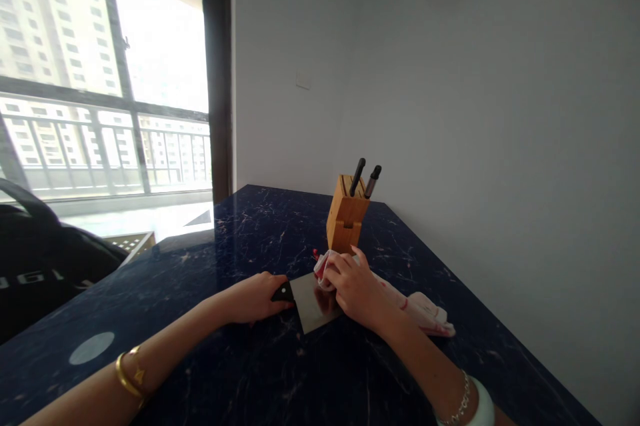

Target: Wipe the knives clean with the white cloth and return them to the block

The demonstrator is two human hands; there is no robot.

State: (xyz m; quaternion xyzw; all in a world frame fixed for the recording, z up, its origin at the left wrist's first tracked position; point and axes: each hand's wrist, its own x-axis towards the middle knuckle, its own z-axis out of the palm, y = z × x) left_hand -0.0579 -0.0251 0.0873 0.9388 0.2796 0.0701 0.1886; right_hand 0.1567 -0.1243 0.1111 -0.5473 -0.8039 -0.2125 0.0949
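My left hand (261,297) is closed around the black handle of a cleaver (311,309), whose wide metal blade points to the right, low over the dark table. In my right hand (353,285) is a bunched white and pink cloth (407,306), pressed against the upper right part of the blade. The cloth's loose end trails to the right across the tabletop. Just beyond my right hand stands a wooden knife block (345,213), with two dark-handled tools (358,176) sticking up from its slots.
The dark blue marbled table (270,226) reaches back to the grey wall. A round pale disc (92,348) lies at the left front. A black bag (45,253) sits beyond the left edge, near a large window (160,66).
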